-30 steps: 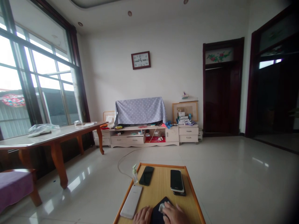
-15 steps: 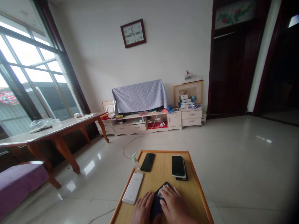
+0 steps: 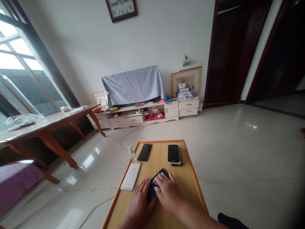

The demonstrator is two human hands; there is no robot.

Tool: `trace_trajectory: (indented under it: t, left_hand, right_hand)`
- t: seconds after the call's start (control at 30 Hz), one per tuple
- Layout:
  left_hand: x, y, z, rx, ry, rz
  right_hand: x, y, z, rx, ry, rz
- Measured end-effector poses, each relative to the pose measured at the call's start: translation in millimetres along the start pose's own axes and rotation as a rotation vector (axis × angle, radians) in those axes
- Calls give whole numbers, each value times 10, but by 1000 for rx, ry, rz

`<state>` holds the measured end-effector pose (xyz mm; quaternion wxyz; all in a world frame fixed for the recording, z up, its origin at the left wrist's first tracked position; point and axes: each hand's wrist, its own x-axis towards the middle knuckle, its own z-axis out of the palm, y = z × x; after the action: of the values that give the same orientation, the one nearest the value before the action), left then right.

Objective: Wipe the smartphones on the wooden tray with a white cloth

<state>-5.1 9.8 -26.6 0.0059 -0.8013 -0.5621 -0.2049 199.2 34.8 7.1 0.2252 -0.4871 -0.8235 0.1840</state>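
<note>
View tips lower; my right hand [image 3: 168, 190] still holds tissue [image 3: 154, 181] against the dark slab [image 3: 150, 193] on the table [image 3: 187, 187], left hand [image 3: 140, 199] bracing its edge (gripping? can't tell). Still wiping, I'd say.

Home, living room by the look of it from where I stand. Glossy pale tiled floor [image 3: 238, 152], plain white wall [image 3: 166, 38], rectangular brown-framed clock [image 3: 124, 9] hung up there. Long low whitish wooden cabinet [image 3: 171, 110] with drawers and open shelves along that wall; wide blue-grey polka-dot cloth [image 3: 134, 86] draped over something broad on top, can't tell what. Tan-framed picture [image 3: 176, 76] behind small stacked white-and-blue boxes [image 3: 183, 90]. Left side: tall paned window [image 3: 28, 65], brown wooden table [image 3: 56, 149] with curved legs, purple cloth [image 3: 19, 181] covering low furniture. Dark red-brown door [image 3: 232, 60] to the right.
</note>
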Motion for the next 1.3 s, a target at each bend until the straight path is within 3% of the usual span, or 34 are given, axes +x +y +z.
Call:
trace_trajectory:
  t: [0.2, 0.37, 0.47, 0.7, 0.97, 1.07, 1.2, 1.3]
  left_hand:
    - [3, -125, 131, 49, 12, 88]
    - [19, -149, 168, 101, 78, 129]
    - [20, -174, 201, 98, 95, 140]
    - [9, -240, 265, 55, 28, 91]
    - [-4, -70, 118, 44, 54, 64]
    - [-2, -130, 145, 22, 53, 61]
    - [0, -213, 179, 9, -14, 69]
    - [0, -171, 155, 17, -9, 55]
  right_hand:
    - [-111, -156, 46, 97, -116, -164]
    - [5, 34, -105, 67, 31, -6]
    - [29, 70, -102, 50, 54, 53]
    - [-109, -171, 5, 139, -153, -130]
    - [51, 81, -80, 32, 55, 83]
    - [-14, -33, 34, 58, 19, 7]
    - [-137, -225, 152, 128, -151, -158]
    - [-114, -171, 92, 146, -114, -136]
